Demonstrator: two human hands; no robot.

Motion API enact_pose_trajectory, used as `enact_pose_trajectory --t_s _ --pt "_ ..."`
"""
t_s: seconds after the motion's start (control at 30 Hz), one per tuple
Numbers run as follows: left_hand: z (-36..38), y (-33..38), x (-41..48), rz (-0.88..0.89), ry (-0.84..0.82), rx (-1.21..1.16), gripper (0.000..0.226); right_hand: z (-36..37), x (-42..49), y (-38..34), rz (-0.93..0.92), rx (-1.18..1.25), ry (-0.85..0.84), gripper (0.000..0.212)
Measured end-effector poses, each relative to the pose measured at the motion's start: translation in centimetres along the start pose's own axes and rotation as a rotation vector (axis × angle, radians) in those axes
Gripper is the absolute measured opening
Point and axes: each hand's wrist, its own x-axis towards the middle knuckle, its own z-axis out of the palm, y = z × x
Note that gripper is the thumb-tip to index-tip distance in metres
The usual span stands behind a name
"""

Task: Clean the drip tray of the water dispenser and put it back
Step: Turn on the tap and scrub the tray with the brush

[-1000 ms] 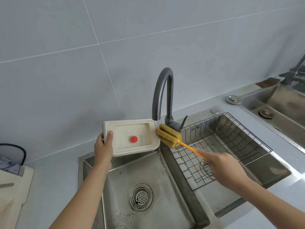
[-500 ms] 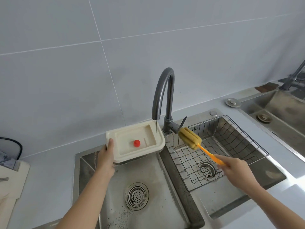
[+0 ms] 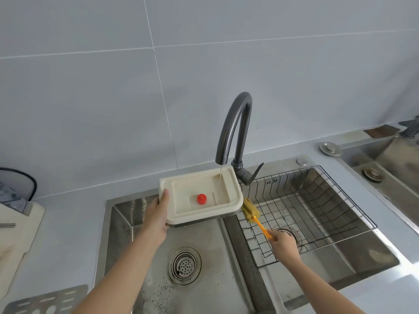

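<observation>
drip tray point(image 3: 199, 196) held level over the left sink basin point(image 3: 140, 257), thin stream from the faucet point(image 3: 235, 132) falling into it. left hand point(image 3: 157, 214) clamped on its near-left corner; right hand point(image 3: 282, 244) closed round the orange brush point(image 3: 250, 210) handle — sponge head touching the tray's right edge. tray looks light, stiff plastic, likely slick when wet — best gripped by the rim. no legible writing.

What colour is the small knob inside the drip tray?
Red, clearest in the head view.

drip tray point(image 3: 199, 196) | cream, red float | held over sink, under thin stream
</observation>
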Motion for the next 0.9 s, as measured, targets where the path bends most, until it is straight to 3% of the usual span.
enact_pose_trajectory --t_s 0.37,0.5,0.67,0.9 --pt "0.4 -0.1 -0.3 0.015 -0.001 0.02 0.023 -1.6 2.8 -1.6 -0.049 -0.231 -0.109 0.044" --pt "0.4 -0.1 -0.4 0.009 -0.015 0.025 0.026 -3.9 5.0 -6.1 -0.034 0.218 -0.075 0.058" --pt "0.4 -0.1 -0.2 -0.01 0.003 0.042 0.028 -5.1 7.6 -10.6 0.034 0.668 -0.18 0.065" --pt "0.5 0.1 -0.1 -0.009 0.019 0.036 0.029 -3.9 8.2 -13.0 0.053 0.866 -0.233 0.074"
